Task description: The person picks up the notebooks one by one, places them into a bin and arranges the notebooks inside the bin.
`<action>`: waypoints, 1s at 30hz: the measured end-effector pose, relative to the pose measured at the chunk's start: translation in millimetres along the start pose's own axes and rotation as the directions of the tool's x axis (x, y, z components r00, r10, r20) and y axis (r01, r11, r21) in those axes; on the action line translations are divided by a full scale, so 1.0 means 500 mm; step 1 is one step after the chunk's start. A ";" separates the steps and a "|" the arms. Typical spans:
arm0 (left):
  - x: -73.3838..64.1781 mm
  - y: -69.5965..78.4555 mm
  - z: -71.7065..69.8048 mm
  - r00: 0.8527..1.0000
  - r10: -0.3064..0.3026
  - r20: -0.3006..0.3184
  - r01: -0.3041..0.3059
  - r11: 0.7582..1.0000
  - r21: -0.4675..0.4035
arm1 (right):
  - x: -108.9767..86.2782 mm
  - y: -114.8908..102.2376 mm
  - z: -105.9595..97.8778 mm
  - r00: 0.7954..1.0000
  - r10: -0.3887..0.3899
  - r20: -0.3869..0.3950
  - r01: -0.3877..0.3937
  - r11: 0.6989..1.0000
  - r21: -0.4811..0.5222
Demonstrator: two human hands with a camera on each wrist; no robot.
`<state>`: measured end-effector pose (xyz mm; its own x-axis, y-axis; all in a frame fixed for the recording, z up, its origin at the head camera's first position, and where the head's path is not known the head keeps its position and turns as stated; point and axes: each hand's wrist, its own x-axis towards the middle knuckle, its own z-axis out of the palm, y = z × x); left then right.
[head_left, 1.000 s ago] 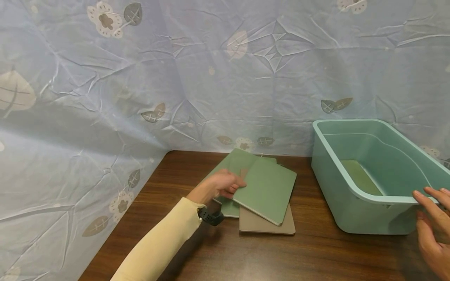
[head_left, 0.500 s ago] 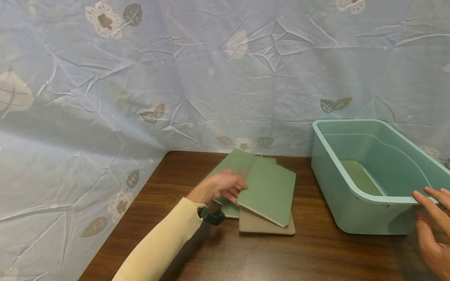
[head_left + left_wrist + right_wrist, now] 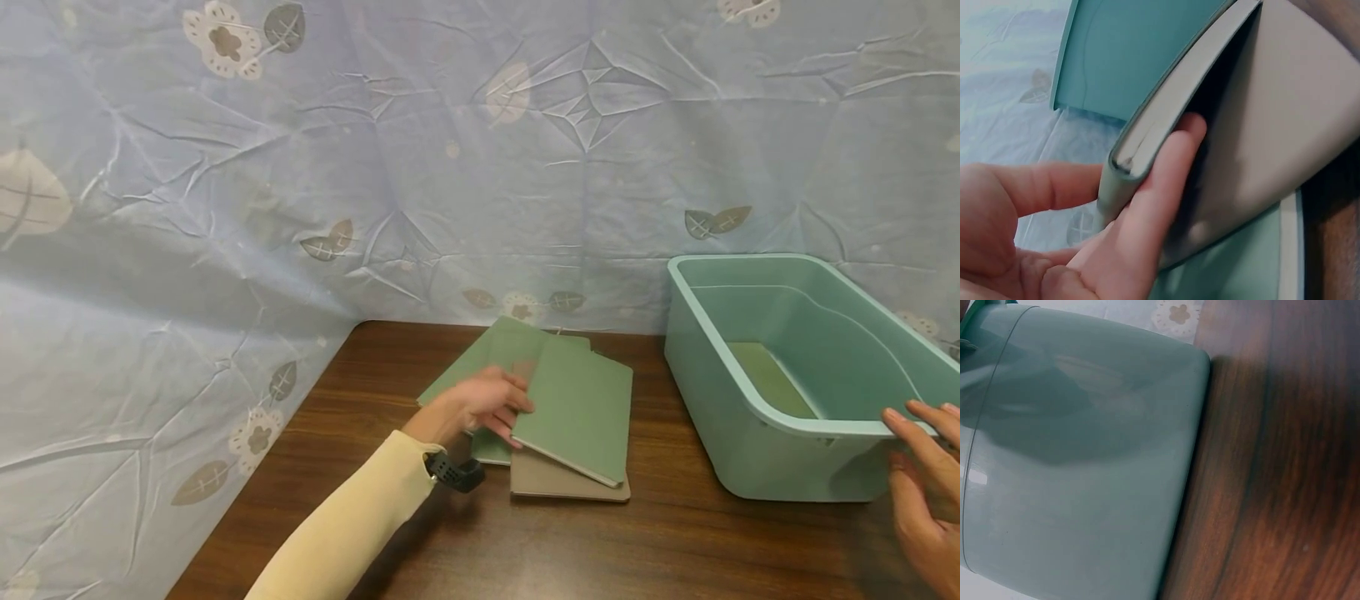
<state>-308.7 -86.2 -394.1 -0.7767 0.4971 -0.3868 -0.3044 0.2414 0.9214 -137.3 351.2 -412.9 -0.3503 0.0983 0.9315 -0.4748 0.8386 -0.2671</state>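
A green notebook [image 3: 576, 408] lies tilted over a beige notebook [image 3: 558, 477], its near-left edge raised. My left hand [image 3: 489, 402] pinches that edge. In the left wrist view the thumb [image 3: 1060, 184] lies against the green cover and a finger [image 3: 1169, 162] reaches beneath, in the dark gap above the beige cover. Other green notebooks [image 3: 480, 354] are spread under and behind the hand, partly hidden. At the right, my right hand [image 3: 926, 492] rests its fingers on the near rim of a teal plastic bin [image 3: 750, 392], with the thumb by the outer wall.
Inside the bin, a flat green item [image 3: 768, 379] lies on the bottom. Everything stands on a dark wooden table [image 3: 675, 550]. A wrinkled floral cloth [image 3: 465, 167] hangs behind and along the left side.
My left hand has shifted slightly right and toward me. The green notebook's near edge has slid right and turned, over the beige one. The right hand and bin look unmoved.
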 end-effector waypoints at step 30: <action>-0.038 0.082 0.069 0.940 0.277 -0.200 -0.313 0.932 -0.182 | 0.003 0.003 -0.001 1.000 0.007 0.005 -0.007 1.000 -0.015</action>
<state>-287.5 -56.8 -350.0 -0.9247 0.3672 -0.1010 -0.1404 -0.0822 0.9867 -138.0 352.9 -411.8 -0.3577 0.1010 0.9284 -0.4607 0.8456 -0.2695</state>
